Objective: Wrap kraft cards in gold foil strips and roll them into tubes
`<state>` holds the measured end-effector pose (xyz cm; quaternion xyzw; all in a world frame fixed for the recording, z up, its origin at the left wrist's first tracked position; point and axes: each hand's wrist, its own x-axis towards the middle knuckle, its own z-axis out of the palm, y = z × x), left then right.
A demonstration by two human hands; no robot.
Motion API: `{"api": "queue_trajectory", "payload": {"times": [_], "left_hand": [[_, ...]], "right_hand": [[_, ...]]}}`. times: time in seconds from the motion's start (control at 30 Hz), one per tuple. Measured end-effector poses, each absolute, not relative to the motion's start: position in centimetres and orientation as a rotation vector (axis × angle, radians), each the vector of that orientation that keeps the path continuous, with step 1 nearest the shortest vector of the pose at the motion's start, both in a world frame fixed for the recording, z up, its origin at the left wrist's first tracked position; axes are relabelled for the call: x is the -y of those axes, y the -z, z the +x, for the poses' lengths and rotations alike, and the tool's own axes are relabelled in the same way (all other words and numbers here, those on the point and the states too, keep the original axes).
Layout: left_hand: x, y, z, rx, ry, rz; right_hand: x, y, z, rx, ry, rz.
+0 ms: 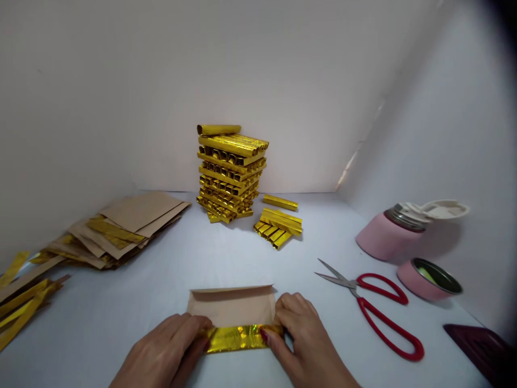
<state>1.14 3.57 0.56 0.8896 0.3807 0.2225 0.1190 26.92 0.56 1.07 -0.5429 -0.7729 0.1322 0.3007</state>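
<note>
I've got the left hand (161, 350) and right hand (309, 339) down at the near edge, well forward of everything else, on a gold foil band (238, 339) lying flat across the near part of a kraft paper sheet (231, 304). Left hand's fingers are pressed on the band's left end, right hand's fingertips on its right end, so both are clamped on it, paper and foil held down against the white work surface (169, 258). The hands themselves stay apart, with the shiny band showing between them. The paper sticks out beyond the band on the far side, its far edge turned up a little.

Straight ahead at the far side is a tall stack of gold foil tubes (230, 172), laid in crossing layers against the white backdrop (226, 70), top layers a bit uneven. Just right of its base lies a single gold tube (280, 202), and nearer sits a small pile of gold tubes (277, 229). Off left is a messy pile of kraft paper sheets (133, 215) with gold foil mixed in, and at the far left edge some loose gold foil strips (24, 318). On the right are red-handled scissors (383, 318), a pink flask (388, 231) with a cream lid (444, 209) beside it, a pink cup (428, 280), and a dark maroon object (476, 350) cut off at the corner
</note>
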Motion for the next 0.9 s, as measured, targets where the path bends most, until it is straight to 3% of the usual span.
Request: {"api": "queue_trajectory", "payload": {"times": [0.27, 0.47, 0.57, 0.7, 0.77, 0.9], "left_hand": [[-3.6, -1.2, 1.5, -1.140, -0.702, 2.744], [-3.1, -2.3, 2.4, -0.595, -0.698, 3.128], [-2.4, -0.6, 2.5, -0.696, -0.675, 3.276], [-1.9, 0.9, 2.3, -0.694, -0.731, 3.311], [-1.9, 0.5, 2.1, -0.659, -0.674, 3.316], [-1.9, -0.4, 1.8, -0.665, -0.686, 3.302]], "right_hand": [[-0.6, -1.1, 26.8, 2.034, -0.389, -1.512], [-0.5, -2.0, 26.7, 2.007, -0.307, -1.595], [0.1, -2.3, 26.2, 2.056, -0.013, -1.554], [0.7, 0.0, 24.0, 2.281, 0.529, -1.171], [0.8, 1.6, 23.0, 2.276, 0.684, -0.969], [1.0, 2.3, 23.7, 2.453, 0.737, -0.978]]}}
